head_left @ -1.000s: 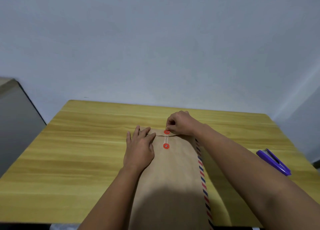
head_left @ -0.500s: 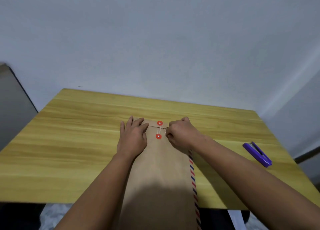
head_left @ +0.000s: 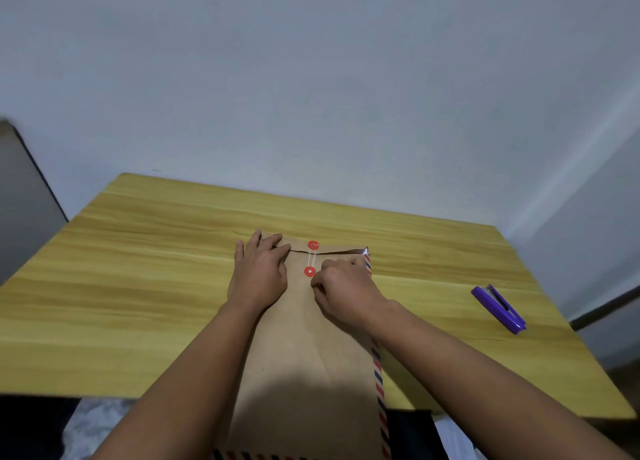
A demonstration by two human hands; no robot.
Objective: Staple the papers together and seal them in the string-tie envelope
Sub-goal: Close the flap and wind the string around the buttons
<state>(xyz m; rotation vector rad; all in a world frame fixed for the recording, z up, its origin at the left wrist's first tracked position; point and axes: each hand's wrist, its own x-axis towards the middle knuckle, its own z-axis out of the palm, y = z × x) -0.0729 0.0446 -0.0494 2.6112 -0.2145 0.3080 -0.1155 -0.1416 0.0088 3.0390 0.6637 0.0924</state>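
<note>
On the counter (head_left: 138, 286), left hand (head_left: 258, 276) flattens the limp envelope (head_left: 311, 355); right hand (head_left: 343, 293) pinches thin string (head_left: 310, 258) (slippery, likely).

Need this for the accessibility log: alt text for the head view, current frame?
A person's right hand pinches the string by the lower red button of a brown string-tie envelope on a wooden table. The left hand presses flat on the flap beside the upper red button. A purple stapler lies off to the right.
</note>
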